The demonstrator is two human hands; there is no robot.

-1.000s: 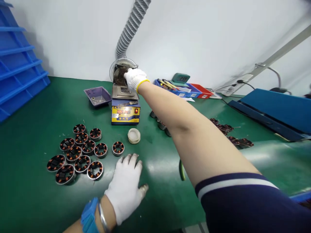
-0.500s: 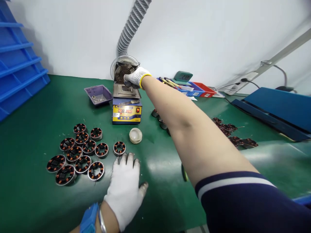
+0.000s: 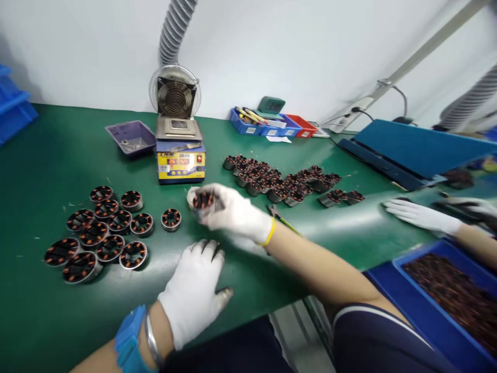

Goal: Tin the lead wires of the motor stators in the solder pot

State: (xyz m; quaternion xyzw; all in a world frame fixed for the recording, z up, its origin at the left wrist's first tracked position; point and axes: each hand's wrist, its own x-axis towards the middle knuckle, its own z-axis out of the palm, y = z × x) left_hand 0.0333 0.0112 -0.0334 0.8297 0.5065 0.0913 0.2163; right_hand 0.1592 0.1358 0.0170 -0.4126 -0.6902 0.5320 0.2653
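Note:
My right hand (image 3: 243,215), in a white glove, is closed around a motor stator (image 3: 203,200) with copper windings, held above the table and slightly blurred. Partly behind it is a small whitish round cup (image 3: 191,196). My left hand (image 3: 194,295), gloved too, lies palm down on the green table, fingers spread and holding nothing. Just beyond its fingertips sits a single stator (image 3: 171,228). Several more stators (image 3: 110,248) stand grouped to the left. Behind them is a yellow and blue solder pot (image 3: 181,168) with a lit display and a metal top.
A fan (image 3: 176,98) with a grey duct stands behind the pot, beside a purple tray (image 3: 134,140). Many stators (image 3: 267,181) and pliers (image 3: 285,220) lie right. Farther right are a co-worker's gloved hand (image 3: 423,216), a blue bin (image 3: 399,267) of dark coppery parts and small boxes (image 3: 248,127) behind.
My right hand has drawn back from the solder pot toward me, and a stator now shows in its fingers. The view has swung right, bringing a co-worker's hands into sight. My left hand stays flat.

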